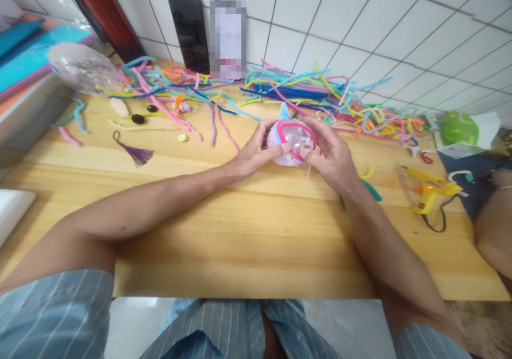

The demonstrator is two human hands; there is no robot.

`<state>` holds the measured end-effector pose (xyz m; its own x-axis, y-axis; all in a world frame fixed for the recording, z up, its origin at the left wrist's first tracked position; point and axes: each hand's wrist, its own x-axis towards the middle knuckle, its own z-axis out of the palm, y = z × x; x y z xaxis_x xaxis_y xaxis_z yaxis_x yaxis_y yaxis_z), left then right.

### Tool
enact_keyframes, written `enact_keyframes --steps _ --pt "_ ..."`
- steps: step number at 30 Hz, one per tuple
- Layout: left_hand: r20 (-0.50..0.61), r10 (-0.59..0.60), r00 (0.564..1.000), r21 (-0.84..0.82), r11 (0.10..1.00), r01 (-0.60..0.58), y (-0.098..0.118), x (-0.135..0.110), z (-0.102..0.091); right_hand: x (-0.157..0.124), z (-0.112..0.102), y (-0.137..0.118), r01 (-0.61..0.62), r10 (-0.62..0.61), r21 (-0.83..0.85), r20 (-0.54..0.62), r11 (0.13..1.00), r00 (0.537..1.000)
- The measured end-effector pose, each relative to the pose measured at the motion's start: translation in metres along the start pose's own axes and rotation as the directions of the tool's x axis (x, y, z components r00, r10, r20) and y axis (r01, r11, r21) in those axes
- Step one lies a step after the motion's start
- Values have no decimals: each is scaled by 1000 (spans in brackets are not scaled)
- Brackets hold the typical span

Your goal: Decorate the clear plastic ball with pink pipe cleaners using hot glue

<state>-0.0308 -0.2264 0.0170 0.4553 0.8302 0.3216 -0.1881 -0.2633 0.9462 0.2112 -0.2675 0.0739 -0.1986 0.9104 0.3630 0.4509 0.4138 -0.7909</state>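
Note:
A clear plastic ball (pixel 294 137) with a pink pipe cleaner ring around it sits between both my hands at the middle of the wooden table (pixel 240 231). My left hand (pixel 254 153) grips its left side, thumb pressed across the front. On the ball's right side my right hand (pixel 332 153) is closed, fingers curled over the pink ring. A light blue pipe cleaner piece (pixel 284 111) sticks up behind the ball.
Several loose coloured pipe cleaners (pixel 304 89) lie heaped along the table's far edge. A yellow glue gun (pixel 430 191) lies at the right, a purple tassel (pixel 136 153) at the left, a second clear ball (pixel 82 65) at far left. Another person's arm (pixel 494 225) shows at the right edge.

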Motion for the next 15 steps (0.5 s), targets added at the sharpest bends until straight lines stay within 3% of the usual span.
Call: enact_keyframes --steps 5,15 --pt "-16 -9 1000 -87 996 8 5 -1 3 0 -8 8 87 -85 -26 76 996 994" --pt "-37 -47 998 -84 996 44 6 -1 3 1 -12 4 184 -167 -212 97 960 981"
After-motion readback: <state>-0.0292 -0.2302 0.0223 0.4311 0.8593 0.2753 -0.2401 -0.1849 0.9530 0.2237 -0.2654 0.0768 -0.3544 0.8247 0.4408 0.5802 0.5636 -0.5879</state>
